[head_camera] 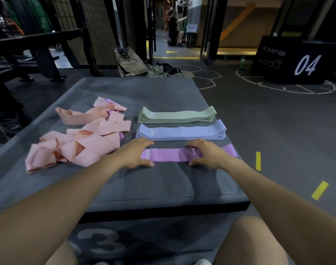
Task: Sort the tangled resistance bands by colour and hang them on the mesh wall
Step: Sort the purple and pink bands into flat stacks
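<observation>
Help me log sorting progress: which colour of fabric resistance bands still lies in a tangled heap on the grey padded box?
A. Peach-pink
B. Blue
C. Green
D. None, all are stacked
A: the peach-pink fabric bands sprawl in a loose heap at the left, while the green stack and blue stack lie flat and neat.

Black plyo box [289,60] marked 04; beige bag [130,63] on floor.
</observation>
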`<state>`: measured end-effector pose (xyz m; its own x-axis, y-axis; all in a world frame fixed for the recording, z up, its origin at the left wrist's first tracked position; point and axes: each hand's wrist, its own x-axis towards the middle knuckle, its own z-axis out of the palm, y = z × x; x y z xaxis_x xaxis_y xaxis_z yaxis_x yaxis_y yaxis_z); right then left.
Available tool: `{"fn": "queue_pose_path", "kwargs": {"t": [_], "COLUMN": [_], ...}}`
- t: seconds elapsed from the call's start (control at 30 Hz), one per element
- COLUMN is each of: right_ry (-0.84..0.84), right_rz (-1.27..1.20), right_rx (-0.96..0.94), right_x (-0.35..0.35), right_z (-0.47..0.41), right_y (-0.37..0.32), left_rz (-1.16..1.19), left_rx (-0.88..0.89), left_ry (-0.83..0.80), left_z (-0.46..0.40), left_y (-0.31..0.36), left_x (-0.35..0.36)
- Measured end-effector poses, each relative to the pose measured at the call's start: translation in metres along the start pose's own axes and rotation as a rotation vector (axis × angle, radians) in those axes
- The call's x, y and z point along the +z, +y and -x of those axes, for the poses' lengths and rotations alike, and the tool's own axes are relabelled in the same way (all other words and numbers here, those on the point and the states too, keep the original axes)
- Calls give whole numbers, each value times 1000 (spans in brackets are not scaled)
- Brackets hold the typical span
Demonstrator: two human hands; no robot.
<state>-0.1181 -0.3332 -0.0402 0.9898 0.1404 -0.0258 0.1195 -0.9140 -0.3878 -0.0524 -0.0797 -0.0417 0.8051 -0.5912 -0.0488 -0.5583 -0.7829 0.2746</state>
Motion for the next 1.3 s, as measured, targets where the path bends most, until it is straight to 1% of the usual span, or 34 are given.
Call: {"fn": "queue_pose_path", "kwargs": {"t": [0.2,0.37,0.5,0.63,0.77,0.83,0.9,1.07,1.2,1.3], "right_ry": [42,-4,32,51,76,70,47,8,-15,1], "right_rz": [-14,44,16,-3,-49,-30,15,112,110,104], "right_rx": [-2,7,-33,-81,-124,-116,-96,28,102,118], "right_x": [-1,-3,-12,-15,-11,-2,10,47,65,69], "right_z": [0,-3,-21,-53,-93,-114,-132,-163,-172,-175], "right_y": [0,-12,-46,-88,-128,-144,-157,-174,-179,-185], "left_rz": [145,194,265,248,206,178,143,95,23,5], "left_rx": [-42,-37,-38,-44,-148,-198,-241,-272,-275,-289], "left_ry": [17,17,139,262,323,344,319,154,165,201], "left_z": [0,5,11,19,29,34,38,47,50,49], "left_y": [-12,-11,-18,-37,-73,-93,-109,-133,-140,-145], "left_x": [2,-1,-23,-49,-66,-69,-68,-55,-48,-49]}}
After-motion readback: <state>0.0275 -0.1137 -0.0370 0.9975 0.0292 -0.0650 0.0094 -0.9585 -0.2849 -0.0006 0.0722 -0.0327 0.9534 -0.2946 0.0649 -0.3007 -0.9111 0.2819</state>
